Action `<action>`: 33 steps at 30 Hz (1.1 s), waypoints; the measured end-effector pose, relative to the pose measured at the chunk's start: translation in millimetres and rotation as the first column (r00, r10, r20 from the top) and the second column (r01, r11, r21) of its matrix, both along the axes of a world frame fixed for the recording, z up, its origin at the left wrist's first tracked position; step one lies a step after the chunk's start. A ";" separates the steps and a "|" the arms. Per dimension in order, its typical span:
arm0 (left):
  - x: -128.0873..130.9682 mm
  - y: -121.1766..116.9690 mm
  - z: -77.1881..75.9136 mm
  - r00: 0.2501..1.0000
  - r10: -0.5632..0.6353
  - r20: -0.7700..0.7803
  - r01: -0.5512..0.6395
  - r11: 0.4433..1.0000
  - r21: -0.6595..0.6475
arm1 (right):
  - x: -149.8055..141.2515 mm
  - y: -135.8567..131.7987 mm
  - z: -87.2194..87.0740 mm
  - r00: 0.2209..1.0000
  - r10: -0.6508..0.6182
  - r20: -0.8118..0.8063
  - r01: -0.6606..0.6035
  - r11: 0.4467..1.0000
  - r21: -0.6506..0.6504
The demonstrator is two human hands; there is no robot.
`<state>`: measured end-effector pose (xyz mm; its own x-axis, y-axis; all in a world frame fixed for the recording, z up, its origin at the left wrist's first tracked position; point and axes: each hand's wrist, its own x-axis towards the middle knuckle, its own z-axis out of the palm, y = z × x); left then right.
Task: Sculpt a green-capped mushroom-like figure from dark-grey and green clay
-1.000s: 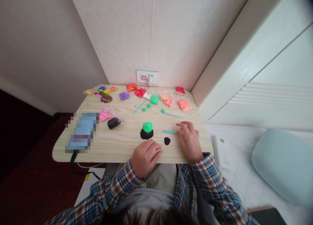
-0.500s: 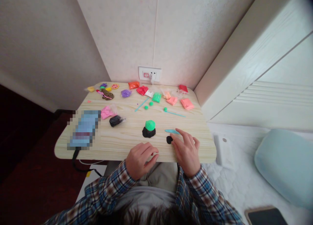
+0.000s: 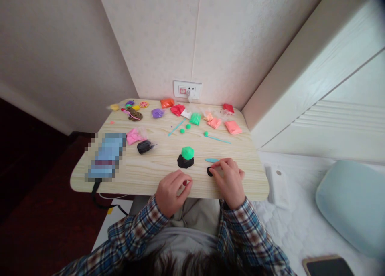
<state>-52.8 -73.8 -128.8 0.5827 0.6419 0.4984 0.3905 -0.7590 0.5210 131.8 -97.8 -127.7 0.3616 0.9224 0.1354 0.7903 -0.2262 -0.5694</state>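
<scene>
My right hand [image 3: 230,182] is closed in a pinch at the small flat black clay disc [image 3: 209,172], with thumb and forefinger on its edge. Just beyond these fingers lies a light blue modelling tool [image 3: 212,160], partly covered by the hand. My left hand [image 3: 173,191] hovers by the table's near edge, its fingers curled and the thumb close to the forefinger; whatever may be between them cannot be made out. Ahead of it stands a green clay ball [image 3: 187,152] on a dark piece, set on a flattened black clay base [image 3: 182,162].
Small green balls [image 3: 188,126], thin blue sticks [image 3: 219,140] and bagged clay, including a black pack [image 3: 145,147] and a pink pack [image 3: 135,136], lie across the table [image 3: 162,176]. A phone [image 3: 107,156] with a cable is at the left. A wall socket [image 3: 187,90] stands behind.
My right thumb and forefinger have closed onto the black disc's edge. My left hand's fingertips have drawn slightly nearer the thumb. The view has shifted a little.
</scene>
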 end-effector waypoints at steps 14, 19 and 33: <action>9.3 53.5 -1.4 0.940 0.335 0.062 -0.292 0.887 -0.358 | 5.2 -4.2 16.1 0.785 0.142 -0.603 -0.085 0.989 0.122; 8.4 57.8 -0.2 0.908 0.321 0.271 -0.127 0.825 -0.550 | 3.7 -2.7 28.6 0.609 0.155 -0.778 -0.009 0.982 0.188; 4.6 31.2 72.5 0.720 0.327 0.612 0.422 0.493 -0.761 | -16.0 2.9 92.7 0.614 0.342 -0.711 -0.038 0.913 0.407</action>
<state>-48.2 -42.6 -56.3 0.4161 0.9090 -0.0238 -0.3261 0.1736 0.9293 115.8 -94.9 -35.0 0.2935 0.9357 0.1957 0.0455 0.1908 -0.9806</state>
